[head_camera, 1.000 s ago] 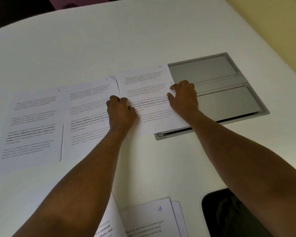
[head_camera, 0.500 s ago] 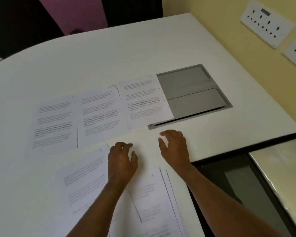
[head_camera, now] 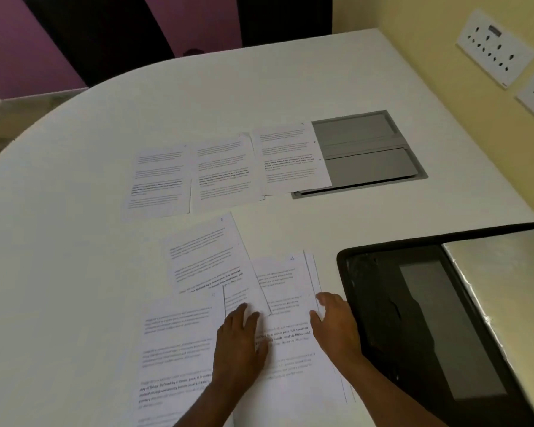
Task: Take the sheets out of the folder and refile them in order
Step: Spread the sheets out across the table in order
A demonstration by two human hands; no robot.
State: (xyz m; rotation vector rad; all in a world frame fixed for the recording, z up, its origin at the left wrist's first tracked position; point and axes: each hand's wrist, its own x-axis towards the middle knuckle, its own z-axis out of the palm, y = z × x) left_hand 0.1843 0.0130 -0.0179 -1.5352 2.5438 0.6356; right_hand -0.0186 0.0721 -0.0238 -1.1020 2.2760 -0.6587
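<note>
Three printed sheets lie in a row at the far middle of the table: a left sheet (head_camera: 159,183), a middle sheet (head_camera: 224,174) and a right sheet (head_camera: 290,160). Nearer me, several more sheets overlap: a tilted sheet (head_camera: 207,257), a sheet marked 4 (head_camera: 285,282) and a lower left sheet (head_camera: 176,343). My left hand (head_camera: 239,343) rests flat on the near sheets. My right hand (head_camera: 336,328) touches the right edge of the sheet marked 4, fingers relaxed. The open black folder (head_camera: 413,318) lies at the right.
A grey cable hatch (head_camera: 364,155) is set into the white table (head_camera: 74,272), partly under the right sheet. Wall sockets (head_camera: 495,47) sit on the yellow wall at the right. Dark and purple panels stand beyond the table's far edge.
Both hands left the right far sheet and drew back toward me onto the near pile. The view tilted, bringing the folder into sight.
</note>
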